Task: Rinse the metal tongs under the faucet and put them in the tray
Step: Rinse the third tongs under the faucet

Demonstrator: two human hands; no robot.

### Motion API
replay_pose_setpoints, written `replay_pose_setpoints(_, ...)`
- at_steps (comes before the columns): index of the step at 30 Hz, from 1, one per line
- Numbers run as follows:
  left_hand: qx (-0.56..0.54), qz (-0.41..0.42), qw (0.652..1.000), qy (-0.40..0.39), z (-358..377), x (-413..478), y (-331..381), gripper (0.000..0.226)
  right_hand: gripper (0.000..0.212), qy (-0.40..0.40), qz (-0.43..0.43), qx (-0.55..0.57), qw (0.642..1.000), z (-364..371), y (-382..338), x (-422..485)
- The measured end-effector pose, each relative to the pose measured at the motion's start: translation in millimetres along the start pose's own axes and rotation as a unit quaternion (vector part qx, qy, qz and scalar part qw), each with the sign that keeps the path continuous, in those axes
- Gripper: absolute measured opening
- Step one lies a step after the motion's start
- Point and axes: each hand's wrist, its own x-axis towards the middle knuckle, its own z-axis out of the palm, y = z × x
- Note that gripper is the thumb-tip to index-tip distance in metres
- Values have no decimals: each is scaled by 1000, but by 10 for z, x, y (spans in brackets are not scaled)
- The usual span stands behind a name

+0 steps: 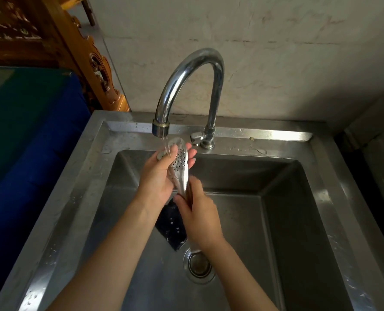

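Tongs: the shiny metal tongs with little holes in the spoon end (180,163) are up over the far side of the sink, right under the spout; the spoon end points far, the handle end points near
Water: a thin stream of water (166,147) falls from the spout onto the spoon end and onto the fingers beside it
Left hand: the left hand (158,176) cups the holey end, fingers curled round it from the left; fingertips show on the right side too, so it is gripping the tongs
Right hand: the right hand (200,217) is closed round the handle end, nearer to the person; it looks a bit blurry
Faucet: the tall curved silver faucet (187,86) stands at the far rim; its small handle sits to the right of the spout
Sink: the deep square steel sink (287,221) is wet, with a round drain (198,264) near the middle and a dark flat thing (172,225) lying on the bottom under the hands; I cannot tell what it is
Tray: no tray shows here
Slip risk: wet metal is slippery; if a hand lets go too soon, the tongs could drop and bang into the sink, maybe onto the dark thing
Splash risk: water may bounce off the spoon end and wet the rim
Tray risk: the person must look away to find the tray; drips could fall on the way
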Motion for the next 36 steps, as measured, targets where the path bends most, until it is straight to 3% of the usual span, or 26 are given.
replay_pose_setpoints(2, 38, 8, 999, 27, 18, -17, -26, 17, 6, -59, 44, 125, 989, -35, 16, 79)
replay_pose_setpoints(6, 153, 47, 984, 74, 97, -10, -43, 30, 10, -128, 43, 264, 955, -17, -1, 168)
replay_pose_setpoints(8, 209, 93, 969, 96, 144, 13, -28, 32, 15, -129, 35, 294, 947, 28, -36, 187)
replay_pose_setpoints(12, 277, 157, 945, 73, 130, -12, 42, 5, 21, -92, 35, 345, 934, 15, -97, 275)
replay_pose_setpoints(13, 283, 153, 945, 62, 97, -30, 64, 14, 27, -85, 35, 358, 929, -5, -107, 307)
replay_pose_setpoints(18, 179, 75, 980, 42, 12, -72, 104, 23, 47, -39, 56, 340, 938, -32, -182, 419)
replay_pose_setpoints(20, 148, 38, 988, 26, 64, -80, 96, 32, 50, -54, 52, 322, 944, -37, -225, 421)
replay_pose_setpoints(27, 161, 27, 986, 34, 136, 62, 238, 27, 15, -147, -6, 303, 942, -208, -259, 426)
replay_pose_setpoints(32, 145, 54, 978, 138, 269, 221, 295, 33, 5, -132, -8, 347, 928, -234, -264, 390)
replay_pose_setpoints(34, 126, 69, 975, 169, 263, 294, 364, 31, 4, -128, 1, 307, 943, -206, -244, 353)
replay_pose_setpoints(36, 114, 94, 969, 199, 228, 344, 432, 30, 13, -110, -6, 199, 974, -174, -196, 304)
